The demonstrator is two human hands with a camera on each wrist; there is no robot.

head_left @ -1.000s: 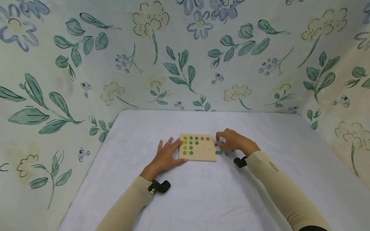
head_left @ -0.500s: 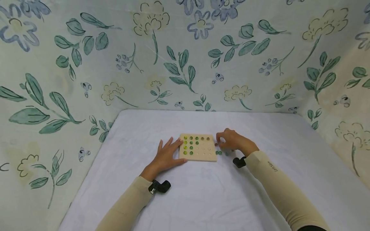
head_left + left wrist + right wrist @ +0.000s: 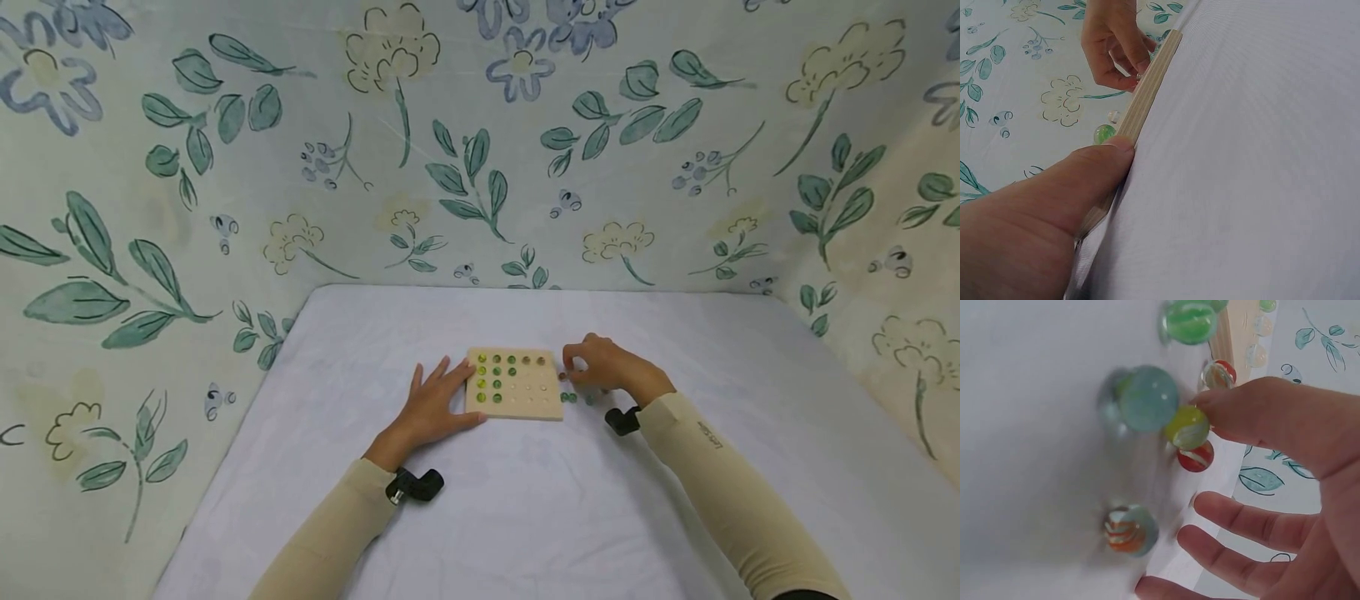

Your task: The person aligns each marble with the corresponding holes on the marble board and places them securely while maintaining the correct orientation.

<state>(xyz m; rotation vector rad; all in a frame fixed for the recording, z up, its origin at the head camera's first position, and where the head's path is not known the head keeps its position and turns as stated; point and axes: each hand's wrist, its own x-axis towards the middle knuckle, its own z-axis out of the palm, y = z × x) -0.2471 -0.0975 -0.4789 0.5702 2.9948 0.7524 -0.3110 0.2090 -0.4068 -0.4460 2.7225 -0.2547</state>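
My left hand (image 3: 427,408) rests with spread fingers at the left side of a wooden board (image 3: 525,410), its thumb against the near edge. Rows of yellow-green, green and brownish marbles fill the board's left columns and far row; other hollows are bare. At the board's right, my right hand (image 3: 603,364) reaches down with bent, separated fingers. In the right wrist view its thumb meets a yellow marble (image 3: 1187,429) beside a red marble (image 3: 1196,457). A pale blue marble (image 3: 1149,399) and an orange-swirled marble (image 3: 1130,531) lie near, the fingertips apart from them.
Two green marbles (image 3: 568,397) lie off the board's right edge, and a clear marble with red (image 3: 1220,374) sits beside it. White cloth (image 3: 517,500) covers the table, with floral fabric (image 3: 465,150) behind. Each wrist wears a black camera (image 3: 414,485).
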